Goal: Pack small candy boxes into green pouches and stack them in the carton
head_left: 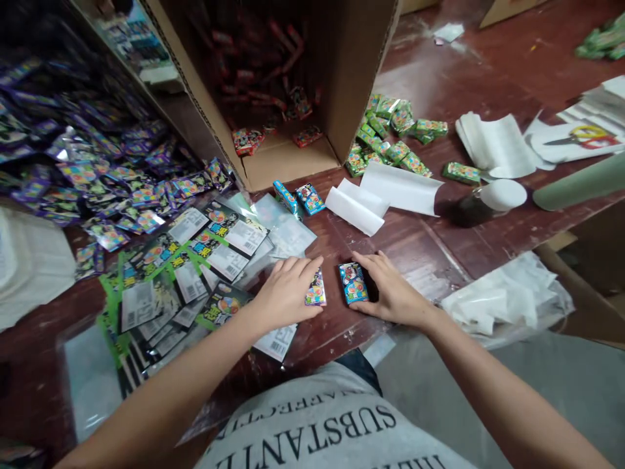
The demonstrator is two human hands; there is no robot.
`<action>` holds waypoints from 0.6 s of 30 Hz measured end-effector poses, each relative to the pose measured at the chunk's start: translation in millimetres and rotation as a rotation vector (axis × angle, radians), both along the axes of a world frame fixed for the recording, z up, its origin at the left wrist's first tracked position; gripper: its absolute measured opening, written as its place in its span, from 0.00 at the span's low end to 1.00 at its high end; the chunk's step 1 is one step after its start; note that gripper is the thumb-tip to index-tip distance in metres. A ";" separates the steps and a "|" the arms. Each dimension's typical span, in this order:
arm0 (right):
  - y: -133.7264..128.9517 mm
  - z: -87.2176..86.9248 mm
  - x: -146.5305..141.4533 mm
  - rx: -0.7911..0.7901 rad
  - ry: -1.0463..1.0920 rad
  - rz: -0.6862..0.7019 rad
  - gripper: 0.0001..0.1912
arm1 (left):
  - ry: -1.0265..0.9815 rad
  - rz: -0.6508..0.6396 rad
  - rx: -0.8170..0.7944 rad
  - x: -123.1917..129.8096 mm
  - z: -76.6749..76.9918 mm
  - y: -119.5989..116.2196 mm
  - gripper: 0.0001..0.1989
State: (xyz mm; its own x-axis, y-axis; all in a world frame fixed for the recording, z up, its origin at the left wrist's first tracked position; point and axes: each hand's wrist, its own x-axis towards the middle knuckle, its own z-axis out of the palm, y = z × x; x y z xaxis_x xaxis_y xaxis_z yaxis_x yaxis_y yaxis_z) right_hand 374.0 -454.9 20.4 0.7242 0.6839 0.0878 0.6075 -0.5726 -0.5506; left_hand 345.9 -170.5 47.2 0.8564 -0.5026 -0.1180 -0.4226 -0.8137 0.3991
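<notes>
My left hand [289, 290] is closed around a small purple candy packet [316, 290], most of it hidden under the fingers. A short gap away, my right hand [385, 286] grips a small blue candy packet [352, 283] between thumb and fingers, its printed face up. Both packets are at the table's surface. Beyond the hands lie a second blue packet [310, 198] and a blue packet on its side [286, 197]. To the left of my left hand spread several printed plastic bags [215, 254] with white barcode labels.
An open cardboard box [293, 163] holding red packets stands behind. Purple packets [97, 163] heap at left, green packets [390, 137] at back right. White paper strips [400, 187], a dark jar with a white lid [502, 195], scissors [581, 138] and a plastic bag of white scraps [508, 296] lie right.
</notes>
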 end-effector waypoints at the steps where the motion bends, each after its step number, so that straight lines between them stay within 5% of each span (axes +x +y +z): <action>1: -0.8 3.1 0.7 0.011 -0.021 -0.031 0.52 | -0.005 0.023 -0.002 -1.1 -1.0 -7.9 0.46; 7: 16.3 19.7 -9.8 0.246 -0.055 -0.222 0.51 | -0.075 0.107 -0.218 -10.8 11.0 -28.7 0.72; 12: 63.7 24.3 -9.7 0.321 -0.025 0.070 0.64 | -0.108 0.110 -0.268 -21.9 20.8 10.9 0.47; 15: 62.6 31.5 29.5 0.265 -0.102 0.141 0.65 | -0.074 0.160 -0.198 -29.5 9.2 39.6 0.40; 18: 27.3 43.0 100.7 0.302 -0.297 -0.141 0.49 | -0.056 0.153 -0.106 -30.4 -0.1 57.2 0.47</action>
